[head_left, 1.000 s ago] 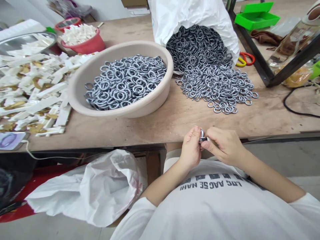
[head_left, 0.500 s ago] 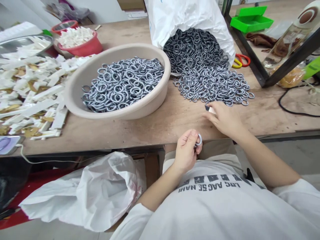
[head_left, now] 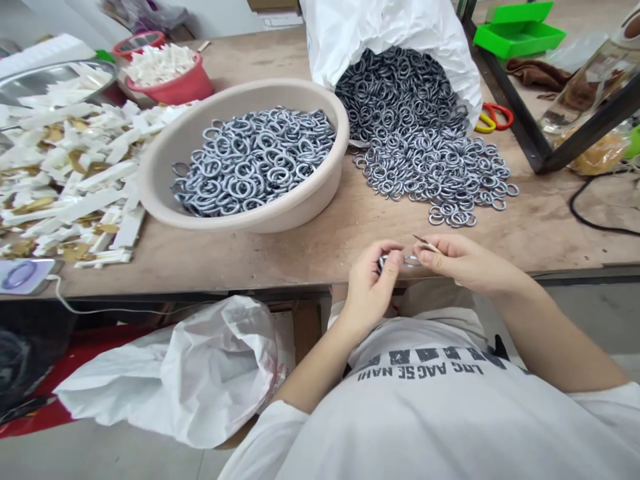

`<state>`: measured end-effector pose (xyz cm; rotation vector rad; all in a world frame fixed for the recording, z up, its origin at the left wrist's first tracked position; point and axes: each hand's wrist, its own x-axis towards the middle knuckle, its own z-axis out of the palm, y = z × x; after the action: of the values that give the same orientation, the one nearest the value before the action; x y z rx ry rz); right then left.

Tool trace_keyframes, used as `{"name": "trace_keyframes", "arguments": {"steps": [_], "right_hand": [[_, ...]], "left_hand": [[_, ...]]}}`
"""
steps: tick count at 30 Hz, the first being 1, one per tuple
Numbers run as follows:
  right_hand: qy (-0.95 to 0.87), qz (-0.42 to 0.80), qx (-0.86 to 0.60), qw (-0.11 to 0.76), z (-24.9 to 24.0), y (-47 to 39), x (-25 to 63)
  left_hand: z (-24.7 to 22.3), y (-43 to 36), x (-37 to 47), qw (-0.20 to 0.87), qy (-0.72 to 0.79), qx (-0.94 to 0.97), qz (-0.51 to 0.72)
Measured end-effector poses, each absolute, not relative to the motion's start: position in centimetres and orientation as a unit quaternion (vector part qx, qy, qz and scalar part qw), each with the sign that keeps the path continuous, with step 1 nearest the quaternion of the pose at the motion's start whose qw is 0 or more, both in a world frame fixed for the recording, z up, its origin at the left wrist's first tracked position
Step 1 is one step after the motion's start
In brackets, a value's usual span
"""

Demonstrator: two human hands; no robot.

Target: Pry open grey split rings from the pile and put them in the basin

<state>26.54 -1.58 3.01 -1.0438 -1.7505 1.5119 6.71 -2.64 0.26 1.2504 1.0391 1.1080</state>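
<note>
Just over the table's front edge my two hands almost meet. My left hand (head_left: 373, 280) is closed, its thumb and fingers pinching a grey ring (head_left: 381, 263) that they partly cover. Closed round a small pale tool with a dark pointed tip (head_left: 429, 245), my right hand (head_left: 457, 259) sits just to the right. Another grey ring (head_left: 412, 262) shows between the fingertips of both hands; which hand carries it I cannot tell. Beyond them a heap of grey rings (head_left: 435, 163) spills from a white sack (head_left: 390, 23), with several loose rings nearest my right hand.
A beige basin (head_left: 250, 223) full of similar rings stands left of the heap. White and tan pieces (head_left: 75, 180) cover the left side, near a red bowl (head_left: 173, 90). At right are scissors (head_left: 497, 117), a black metal frame (head_left: 545, 160) and a green tray (head_left: 520, 40).
My right hand has drawn back from the ring heap to my left hand, which has risen slightly. Several rings now lie pulled out at the heap's near edge. The view has shifted slightly.
</note>
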Motion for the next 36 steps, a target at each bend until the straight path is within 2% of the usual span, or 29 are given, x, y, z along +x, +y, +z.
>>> {"name": "trace_keyframes", "arguments": {"steps": [3, 5, 7, 11, 16, 19, 21, 25, 27, 32, 36], "right_hand": [[-0.611, 0.599, -0.388, 0.342, 3.2, -2.2, 25.9], [-0.58, 0.577, -0.414, 0.4, 2.8, -2.3, 25.5], [-0.551, 0.563, -0.421, 0.449, 2.3, -2.5, 25.0], [-0.521, 0.588, -0.397, 0.475, 1.6, -3.2, 24.3], [-0.493, 0.606, -0.393, 0.484, 1.2, -3.5, 23.8], [-0.595, 0.469, -0.424, 0.496, 0.9, -3.5, 23.8], [-0.65, 0.382, -0.437, 0.491, 0.8, -3.3, 24.0], [-0.643, 0.403, -0.442, 0.478, 0.8, -2.9, 24.7], [-0.675, 0.357, -0.446, 0.466, 0.9, -3.2, 25.0], [-0.788, 0.192, -0.47, 0.348, 1.1, -4.8, 25.1], [-0.807, 0.126, -0.48, 0.32, 1.2, -5.3, 25.0]], "left_hand": [[0.0, -2.7, 6.8, 0.469, 0.417, 0.664, 0.406], [-0.3, -2.9, 7.1, 0.506, 0.42, 0.637, 0.403], [-0.8, -3.1, 7.7, 0.592, 0.424, 0.545, 0.415], [-1.2, -3.3, 9.0, 0.733, 0.39, 0.36, 0.425], [-1.1, -3.4, 9.7, 0.748, 0.377, 0.32, 0.443], [-1.2, -3.7, 9.9, 0.746, 0.386, 0.302, 0.451], [-1.2, -3.9, 10.0, 0.746, 0.392, 0.296, 0.45], [-0.8, -4.1, 10.1, 0.77, 0.389, 0.262, 0.432], [-0.5, -4.0, 10.1, 0.79, 0.378, 0.227, 0.425], [-0.5, -4.0, 10.1, 0.808, 0.365, 0.193, 0.421], [-0.6, -4.2, 10.3, 0.803, 0.365, 0.192, 0.431]]}}
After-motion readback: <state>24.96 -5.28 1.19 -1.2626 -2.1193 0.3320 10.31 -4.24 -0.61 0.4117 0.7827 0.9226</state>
